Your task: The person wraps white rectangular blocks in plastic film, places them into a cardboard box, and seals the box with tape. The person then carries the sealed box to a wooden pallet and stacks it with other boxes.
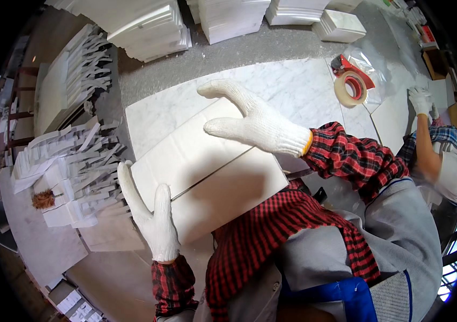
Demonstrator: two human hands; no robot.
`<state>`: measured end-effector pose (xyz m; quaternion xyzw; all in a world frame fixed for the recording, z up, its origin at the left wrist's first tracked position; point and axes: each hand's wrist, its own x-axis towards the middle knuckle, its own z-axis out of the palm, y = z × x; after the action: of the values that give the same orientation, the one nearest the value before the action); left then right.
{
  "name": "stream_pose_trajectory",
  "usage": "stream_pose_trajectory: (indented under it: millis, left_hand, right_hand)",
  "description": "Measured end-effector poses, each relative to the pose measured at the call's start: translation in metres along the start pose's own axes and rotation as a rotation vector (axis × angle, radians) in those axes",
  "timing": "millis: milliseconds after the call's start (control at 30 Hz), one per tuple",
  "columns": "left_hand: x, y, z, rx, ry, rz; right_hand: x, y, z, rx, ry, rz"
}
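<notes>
Now | both hands flat, ungripped, on white box (207,172): left (150,214), right (255,121) | box's near corner hidden by sleeve (255,236)

1 head-worn fisheye view, steeply downward, close over the marble worktop (293,86); edges bent

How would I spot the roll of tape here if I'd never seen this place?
Start at the big marble slab the white box lies on, and follow it to its far right corner. The tape roll lies there beside clear plastic: a cream ring in a red dispenser, the only round thing among flat white pieces.
</notes>
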<state>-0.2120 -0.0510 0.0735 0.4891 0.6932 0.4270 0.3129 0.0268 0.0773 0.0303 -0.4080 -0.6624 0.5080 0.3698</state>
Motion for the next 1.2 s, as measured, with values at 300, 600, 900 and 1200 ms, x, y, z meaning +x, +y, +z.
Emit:
stream_pose_trajectory:
  millis: [300, 600, 900, 1200]
  left_hand:
    - [0.000, -0.002, 0.002, 0.235, 0.025, 0.065]
    - [0.000, 0.020, 0.015, 1.103, -0.037, 0.448]
    - [0.006, 0.042, 0.057, 1.050, -0.119, 0.491]
    - [0.003, 0.052, 0.056, 1.048, -0.159, 0.450]
  right_hand:
    - [0.000, -0.006, -0.002, -0.075, -0.120, 0.067]
    - [0.001, -0.008, -0.007, -0.144, -0.108, 0.002]
    - [0.002, -0.009, -0.019, -0.026, -0.164, 0.061]
    - [-0.071, 0.069, -0.263, -1.107, 0.424, 0.172]
